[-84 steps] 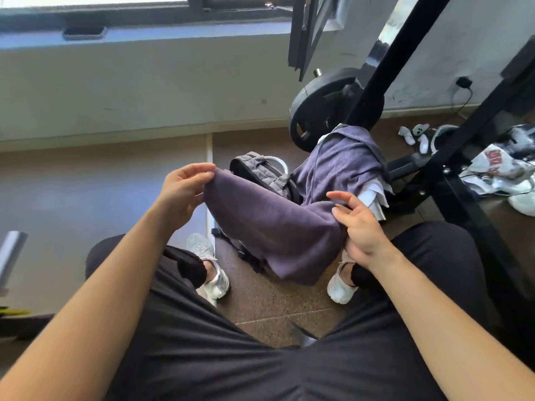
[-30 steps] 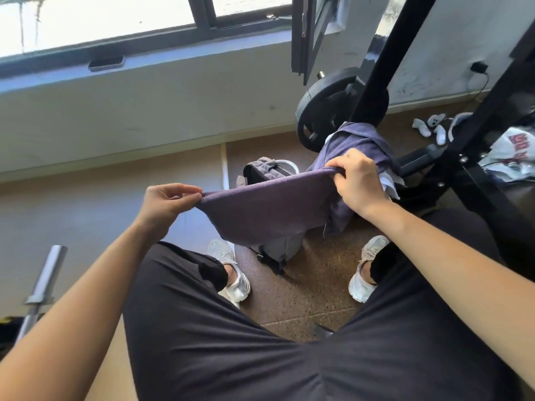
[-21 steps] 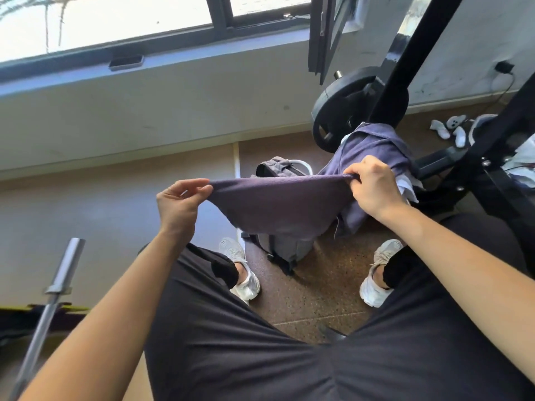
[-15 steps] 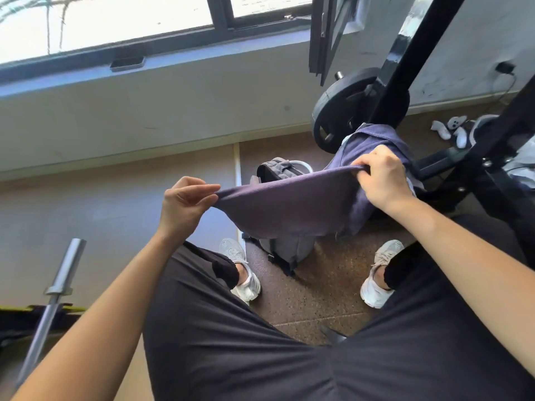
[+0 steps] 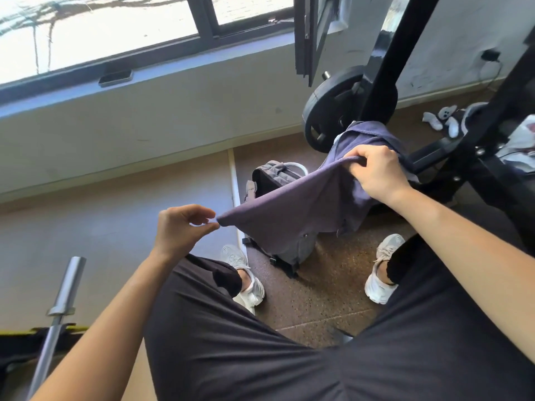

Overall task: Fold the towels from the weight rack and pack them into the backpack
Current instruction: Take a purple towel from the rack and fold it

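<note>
A purple towel (image 5: 292, 206) is stretched in the air between my hands, over my knees. My left hand (image 5: 181, 227) pinches its near-left corner between thumb and fingertips. My right hand (image 5: 376, 172) grips the far-right corner with curled fingers. Its rear part still drapes over the black weight rack (image 5: 431, 149), on top of a lighter cloth that barely shows. A grey backpack (image 5: 278, 175) stands on the floor between my feet, partly hidden behind the towel.
A black weight plate (image 5: 327, 111) hangs on the rack. A steel barbell (image 5: 62, 293) lies at the lower left. White items (image 5: 443, 121) and a printed cloth (image 5: 521, 143) lie at the right. An open window frame (image 5: 309, 36) hangs above. My white shoes (image 5: 246, 282) flank the backpack.
My left hand has dropped lower and now holds only the towel's corner tip. The towel slopes down from my right hand to my left, and the view has tilted slightly.
</note>
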Available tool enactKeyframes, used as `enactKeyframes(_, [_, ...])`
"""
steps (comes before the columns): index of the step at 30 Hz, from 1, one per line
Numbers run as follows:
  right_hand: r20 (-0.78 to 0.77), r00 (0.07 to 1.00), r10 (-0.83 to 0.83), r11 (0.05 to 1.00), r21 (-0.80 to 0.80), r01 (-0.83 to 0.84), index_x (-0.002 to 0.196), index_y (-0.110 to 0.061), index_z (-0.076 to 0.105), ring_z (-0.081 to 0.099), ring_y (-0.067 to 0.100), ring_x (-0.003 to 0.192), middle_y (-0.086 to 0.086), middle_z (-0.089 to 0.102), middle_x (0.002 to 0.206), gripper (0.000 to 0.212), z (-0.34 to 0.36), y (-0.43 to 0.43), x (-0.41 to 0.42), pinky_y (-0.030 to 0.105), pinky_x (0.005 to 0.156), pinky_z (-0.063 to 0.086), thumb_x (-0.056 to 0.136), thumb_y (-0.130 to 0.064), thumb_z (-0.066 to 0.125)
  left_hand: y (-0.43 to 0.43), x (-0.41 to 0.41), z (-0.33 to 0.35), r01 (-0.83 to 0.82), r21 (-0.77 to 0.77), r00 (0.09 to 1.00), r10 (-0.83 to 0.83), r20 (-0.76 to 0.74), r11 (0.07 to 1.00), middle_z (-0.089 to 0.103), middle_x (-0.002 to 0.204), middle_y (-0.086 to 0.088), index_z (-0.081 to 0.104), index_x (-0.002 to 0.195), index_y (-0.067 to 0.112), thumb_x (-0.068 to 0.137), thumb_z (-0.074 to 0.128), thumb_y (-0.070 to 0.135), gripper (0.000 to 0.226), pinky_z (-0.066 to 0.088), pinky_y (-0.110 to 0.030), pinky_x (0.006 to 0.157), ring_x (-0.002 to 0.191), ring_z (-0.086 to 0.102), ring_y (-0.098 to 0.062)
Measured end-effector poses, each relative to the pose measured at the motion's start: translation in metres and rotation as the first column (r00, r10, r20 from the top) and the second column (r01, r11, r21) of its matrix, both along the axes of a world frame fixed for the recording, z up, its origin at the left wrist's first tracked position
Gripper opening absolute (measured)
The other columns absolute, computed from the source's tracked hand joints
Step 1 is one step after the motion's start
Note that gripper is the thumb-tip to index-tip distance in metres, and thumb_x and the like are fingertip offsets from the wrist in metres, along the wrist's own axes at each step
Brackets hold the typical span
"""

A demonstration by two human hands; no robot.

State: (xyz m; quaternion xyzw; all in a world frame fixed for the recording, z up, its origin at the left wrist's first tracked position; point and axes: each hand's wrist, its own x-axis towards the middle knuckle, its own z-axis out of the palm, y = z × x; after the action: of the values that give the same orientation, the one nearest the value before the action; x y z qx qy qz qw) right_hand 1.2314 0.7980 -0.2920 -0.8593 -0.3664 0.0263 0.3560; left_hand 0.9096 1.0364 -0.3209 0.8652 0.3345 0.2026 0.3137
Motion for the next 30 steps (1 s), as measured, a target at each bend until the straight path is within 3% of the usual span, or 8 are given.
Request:
enactKeyframes(4, [-0.081,0.996,0.029,0.999,0.042,-0.025,0.103,-0.005,0.076,0.063,0.021,0.088,0.011,0.075,0.094,0.016,0.002,-0.005,-0.004,0.016,0.073,0.035,0.092,-0.010,0.066,0.001,0.001,-0.005,0.023,0.033,0.999,-0.024,0.033,0.999,0.078,0.081,0.005,0.080,0.086,0.022,0.084,0.082,0.003,0.019,0.059,-0.031,0.078,0.075,0.074,-0.015])
enactKeyframes(8, [-0.141,0.973,0.182,0.982,-0.015,-0.186,0.092,-0.013,0.075,0.062,0.016,0.081,0.002,0.072,0.086,0.008,0.006,-0.003,-0.015,0.018,0.070,0.039,0.089,-0.012,0.067,-0.007,0.019,-0.010,0.037,-0.056,0.998,-0.034,0.050,0.998,0.079,0.091,0.003,0.075,0.103,0.027,0.084,0.083,0.009,0.027,0.061,-0.037,0.089,0.085,0.076,-0.014])
enactKeyframes(13, [-0.195,0.941,0.276,0.961,0.048,-0.272,0.081,-0.021,0.070,0.061,0.017,0.071,0.001,0.070,0.076,0.008,0.012,0.001,-0.020,0.028,0.068,0.047,0.086,-0.018,0.065,-0.053,0.072,-0.016,0.144,-0.191,0.988,-0.129,0.087,0.971,0.078,0.102,0.004,0.076,0.111,0.022,0.082,0.086,0.021,0.031,0.060,-0.035,0.092,0.096,0.073,-0.011])
enactKeyframes(19, [-0.145,0.925,0.350,0.934,0.123,-0.334,0.080,-0.023,0.065,0.053,0.001,0.065,-0.011,0.059,0.066,0.006,0.024,0.000,-0.027,0.018,0.065,0.042,0.086,-0.025,0.065,-0.121,0.130,-0.021,0.251,-0.409,0.964,-0.190,0.184,0.877,0.075,0.107,0.006,0.062,0.129,0.034,0.077,0.079,0.051,0.057,0.060,-0.034,0.090,0.097,0.073,-0.010])
enactKeyframes(21, [-0.153,0.908,0.390,0.917,0.154,-0.368,0.084,-0.017,0.068,0.057,0.006,0.068,-0.005,0.063,0.071,0.010,0.027,-0.003,-0.029,0.023,0.068,0.047,0.088,-0.026,0.066,-0.131,0.140,-0.021,0.244,-0.380,0.962,-0.172,0.214,0.892,0.075,0.098,0.010,0.063,0.121,0.035,0.078,0.076,0.044,0.045,0.060,-0.038,0.087,0.091,0.072,-0.008])
enactKeyframes(25, [-0.142,0.882,0.449,0.883,0.225,-0.413,0.092,-0.007,0.069,0.064,0.032,0.077,0.016,0.068,0.080,0.012,0.024,-0.008,-0.036,0.044,0.073,0.052,0.093,-0.020,0.068,-0.128,0.136,-0.021,0.202,-0.195,0.974,-0.176,0.143,0.960,0.062,0.073,0.023,0.059,0.090,0.040,0.070,0.060,0.024,0.026,0.047,-0.028,0.068,0.068,0.055,-0.004])
enactKeyframes(28, [-0.118,0.884,0.453,0.868,0.282,-0.408,0.094,-0.008,0.069,0.064,0.031,0.077,0.015,0.068,0.081,0.011,0.022,-0.011,-0.041,0.047,0.073,0.052,0.094,-0.019,0.068,-0.111,0.125,-0.034,0.212,-0.160,0.977,-0.207,0.051,0.964,0.051,0.057,0.013,0.049,0.065,0.039,0.067,0.052,0.013,0.026,0.037,-0.033,0.056,0.056,0.042,-0.013])
enactKeyframes(30, [-0.117,0.887,0.446,0.858,0.337,-0.387,0.095,-0.008,0.069,0.064,0.020,0.077,0.010,0.069,0.083,0.007,0.022,-0.013,-0.040,0.041,0.075,0.054,0.095,-0.015,0.067,-0.098,0.116,-0.043,0.209,-0.185,0.976,-0.217,-0.022,0.960,0.048,0.052,0.014,0.048,0.059,0.034,0.071,0.050,0.012,0.026,0.034,-0.033,0.055,0.053,0.038,-0.008])
